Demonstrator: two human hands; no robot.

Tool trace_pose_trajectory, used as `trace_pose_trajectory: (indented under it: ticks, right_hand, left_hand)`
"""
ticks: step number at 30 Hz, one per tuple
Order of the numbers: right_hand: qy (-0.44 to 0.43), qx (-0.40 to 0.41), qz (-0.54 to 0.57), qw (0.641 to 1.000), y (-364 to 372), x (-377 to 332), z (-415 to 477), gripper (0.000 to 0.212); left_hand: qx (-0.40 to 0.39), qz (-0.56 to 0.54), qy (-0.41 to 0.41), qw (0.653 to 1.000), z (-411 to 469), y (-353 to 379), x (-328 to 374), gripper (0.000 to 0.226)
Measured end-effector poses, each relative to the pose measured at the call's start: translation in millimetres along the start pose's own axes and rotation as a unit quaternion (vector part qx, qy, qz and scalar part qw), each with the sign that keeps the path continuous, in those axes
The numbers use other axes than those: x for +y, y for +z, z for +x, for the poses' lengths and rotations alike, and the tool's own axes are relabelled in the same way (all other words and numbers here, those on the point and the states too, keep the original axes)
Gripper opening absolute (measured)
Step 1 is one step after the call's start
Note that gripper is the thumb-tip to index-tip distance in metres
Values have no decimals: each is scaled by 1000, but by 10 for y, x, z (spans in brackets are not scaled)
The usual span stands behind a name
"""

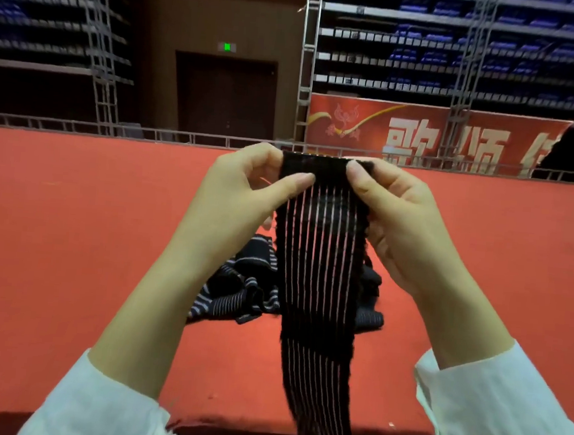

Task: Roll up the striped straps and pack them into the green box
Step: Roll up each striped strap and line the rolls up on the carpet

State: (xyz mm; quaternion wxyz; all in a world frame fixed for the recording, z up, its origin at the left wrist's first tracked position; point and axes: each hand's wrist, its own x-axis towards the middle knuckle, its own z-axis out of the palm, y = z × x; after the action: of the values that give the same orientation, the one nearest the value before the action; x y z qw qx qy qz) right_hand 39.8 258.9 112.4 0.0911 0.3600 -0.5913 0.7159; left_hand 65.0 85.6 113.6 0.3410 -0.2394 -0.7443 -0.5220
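Note:
A black strap with thin white lengthwise stripes [321, 288] hangs straight down in front of me. My left hand [246, 197] pinches its upper left corner between thumb and fingers. My right hand [392, 212] pinches the upper right corner the same way. The strap's lower end drops past the near edge of the red surface. Behind it, a loose pile of more striped straps [238, 289] lies on the red carpet. No green box is in view.
The red carpeted platform [71, 234] stretches wide to both sides, with a dark drop at its near edge. A low metal rail [113, 131] bounds its far side. Beyond are truss towers, a red banner [422, 138] and tiers of blue seats.

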Motion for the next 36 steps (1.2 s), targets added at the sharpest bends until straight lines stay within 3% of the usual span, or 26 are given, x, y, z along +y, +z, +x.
trace_pose_trajectory:
  ticks: [5,9,11,13,17,22,26,36]
  right_hand:
    - [42,-3,-32,999,-81,165,-150,15]
    - [142,32,-70,987,-260,881,-307,15]
    - [201,58,-79,975,-340,1344,-439,27]
    - [246,88,-81,962,-400,1821,-595,38]
    - [284,131,-143,939,-475,2601,-844,36]
    - [267,104,-273,919,-572,3066,-814,33]
    - [268,92,-320,904,-662,3233,-652,27]
    - [207,18,-405,891,-695,3459,-487,18]
  left_hand:
    - [-19,-9,-34,999,-166,74,-163,9]
    - [-53,14,-159,986,-405,304,-947,23]
    - [-80,34,-229,970,-595,446,-1460,31]
    - [-98,44,-284,953,-821,581,-1912,29]
    - [-89,47,-376,921,-1214,841,-2508,26]
    - [-56,156,-345,924,-1278,1040,-2847,26]
    - [-83,244,-316,913,-1116,1138,-3033,27]
    - [-33,221,-320,921,-1070,1119,-3197,20]
